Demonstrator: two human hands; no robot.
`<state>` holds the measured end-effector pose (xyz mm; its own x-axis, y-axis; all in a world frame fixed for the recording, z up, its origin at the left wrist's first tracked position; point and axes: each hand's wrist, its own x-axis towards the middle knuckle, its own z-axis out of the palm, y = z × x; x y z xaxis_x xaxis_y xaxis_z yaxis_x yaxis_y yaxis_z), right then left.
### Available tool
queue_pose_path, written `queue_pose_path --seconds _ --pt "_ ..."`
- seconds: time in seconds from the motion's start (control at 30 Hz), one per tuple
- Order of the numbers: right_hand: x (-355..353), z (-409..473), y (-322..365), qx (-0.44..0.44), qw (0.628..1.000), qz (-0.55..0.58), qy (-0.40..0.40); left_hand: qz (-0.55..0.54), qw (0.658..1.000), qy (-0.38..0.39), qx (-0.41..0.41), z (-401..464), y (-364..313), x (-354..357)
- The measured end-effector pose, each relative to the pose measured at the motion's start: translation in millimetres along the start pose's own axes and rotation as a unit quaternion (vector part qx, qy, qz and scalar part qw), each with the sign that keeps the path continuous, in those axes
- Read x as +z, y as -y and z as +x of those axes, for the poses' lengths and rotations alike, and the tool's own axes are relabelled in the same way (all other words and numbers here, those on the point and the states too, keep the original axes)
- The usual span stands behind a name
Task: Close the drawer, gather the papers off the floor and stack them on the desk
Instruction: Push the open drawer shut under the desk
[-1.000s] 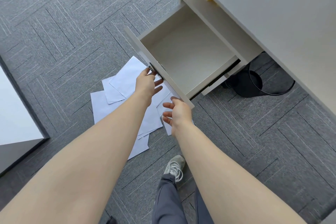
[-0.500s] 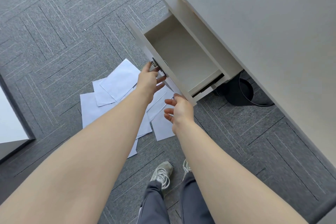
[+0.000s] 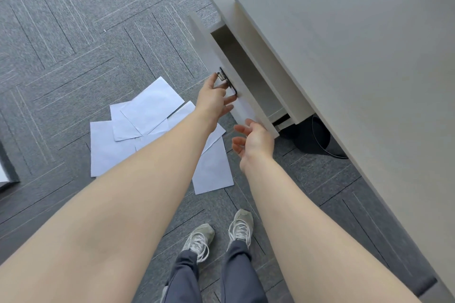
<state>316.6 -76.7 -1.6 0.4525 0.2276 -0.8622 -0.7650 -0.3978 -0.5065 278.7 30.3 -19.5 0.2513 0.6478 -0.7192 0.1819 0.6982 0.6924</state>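
The white drawer (image 3: 214, 49) under the desk (image 3: 357, 56) stands only a narrow gap open. My left hand (image 3: 214, 101) rests with its fingers spread against the drawer front at the metal handle (image 3: 225, 80), not wrapped around it. My right hand (image 3: 253, 140) hovers open, palm up, just off the drawer front's near corner, holding nothing. Several white papers (image 3: 147, 115) lie scattered and overlapping on the grey carpet, left of and below the drawer, partly hidden by my left forearm.
A black round base with a cable (image 3: 317, 138) sits on the floor under the desk. My two feet in grey sneakers (image 3: 219, 233) stand near the papers. The corner of another white piece of furniture (image 3: 3, 174) shows at the left edge.
The drawer has slid inward from wide open to nearly shut, pushed by my left hand. My right hand has come off the drawer front. My feet have stepped closer.
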Motion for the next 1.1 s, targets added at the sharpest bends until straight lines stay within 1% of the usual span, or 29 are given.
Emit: queue_pose_path --seconds 0.37,0.67,0.9,1.1 --pt "-10 15 19 -0.013 1.000 0.008 -0.012 0.002 1.000 0.021 -0.002 7 -5 25" --pt "-15 33 28 -0.040 0.999 0.017 -0.011 -0.001 0.999 0.036 0.000 15 -7 42" --pt "-15 37 31 -0.033 0.999 0.029 -0.017 -0.018 0.999 0.036 0.004 20 -7 46" --pt "-17 40 31 -0.048 0.998 0.026 -0.020 -0.025 0.998 0.053 0.009 25 -5 47"
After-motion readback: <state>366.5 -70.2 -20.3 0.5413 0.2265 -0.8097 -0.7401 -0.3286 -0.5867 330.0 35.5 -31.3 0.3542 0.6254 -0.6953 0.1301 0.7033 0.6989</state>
